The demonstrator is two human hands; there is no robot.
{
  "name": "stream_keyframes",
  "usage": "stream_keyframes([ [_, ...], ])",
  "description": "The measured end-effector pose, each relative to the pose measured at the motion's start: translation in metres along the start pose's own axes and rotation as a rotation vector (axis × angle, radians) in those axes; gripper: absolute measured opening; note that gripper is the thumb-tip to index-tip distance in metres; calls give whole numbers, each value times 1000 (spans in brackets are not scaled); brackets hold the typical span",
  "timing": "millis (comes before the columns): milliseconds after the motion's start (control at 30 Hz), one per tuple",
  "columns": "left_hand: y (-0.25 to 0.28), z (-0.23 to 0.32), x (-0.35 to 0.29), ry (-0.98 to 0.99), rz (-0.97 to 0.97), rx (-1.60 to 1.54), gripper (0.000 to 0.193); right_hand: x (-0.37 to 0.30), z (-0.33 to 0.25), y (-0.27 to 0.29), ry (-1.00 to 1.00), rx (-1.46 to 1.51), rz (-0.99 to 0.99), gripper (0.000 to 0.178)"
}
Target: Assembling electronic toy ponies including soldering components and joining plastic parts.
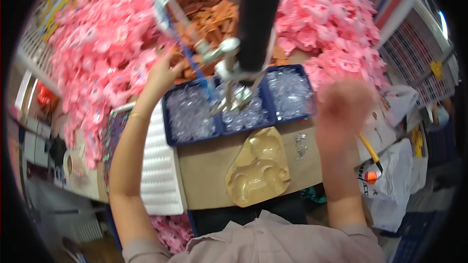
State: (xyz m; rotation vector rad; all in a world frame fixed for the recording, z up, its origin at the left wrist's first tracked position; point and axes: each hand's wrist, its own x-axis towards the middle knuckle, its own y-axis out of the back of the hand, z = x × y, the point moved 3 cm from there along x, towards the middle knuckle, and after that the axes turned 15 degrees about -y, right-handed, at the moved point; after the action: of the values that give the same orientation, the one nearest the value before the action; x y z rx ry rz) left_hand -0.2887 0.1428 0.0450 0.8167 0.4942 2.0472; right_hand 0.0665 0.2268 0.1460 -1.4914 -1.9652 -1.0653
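Observation:
My left hand (165, 74) reaches to the near edge of a heap of orange plastic pieces (214, 17). Its fingers are bent and close together, and what is between them I cannot make out. To the right, my right hand (345, 112) is smeared by motion, so its fingers do not show. It is raised beside a blue divided tray (192, 141), whose compartments hold clear plastic parts (192, 112). A golden-tan moulded holder (258, 168) with animal-shaped hollows lies on the table in front of me.
A black column (261, 19) with a metal fixture (234, 68) stands over the tray. Pink plastic parts (107, 44) are heaped left and right. A white ridged panel (158, 165), small metal bits (301, 147), a yellow-and-black handled tool (370, 150) and a white bag (392, 190) lie around.

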Motion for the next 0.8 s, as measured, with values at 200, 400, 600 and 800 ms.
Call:
stream_keyframes([
  [200, -80, -33, 60, -179, -67, 990, 34, 118, 260, -87, -401, -745, -636, 22],
  [400, -66, -23, 51, -488, 171, 739, 35, 141, 306, -67, -362, -1140, -950, 19],
  [600, -92, -72, 77, -203, -119, 480, 36, 100, 366, -48, -375, -1209, -886, 17],
  [800, -87, -84, 71, -366, -264, 500, 38, 138, 304, -27, -354, -1112, -324, 22],
])
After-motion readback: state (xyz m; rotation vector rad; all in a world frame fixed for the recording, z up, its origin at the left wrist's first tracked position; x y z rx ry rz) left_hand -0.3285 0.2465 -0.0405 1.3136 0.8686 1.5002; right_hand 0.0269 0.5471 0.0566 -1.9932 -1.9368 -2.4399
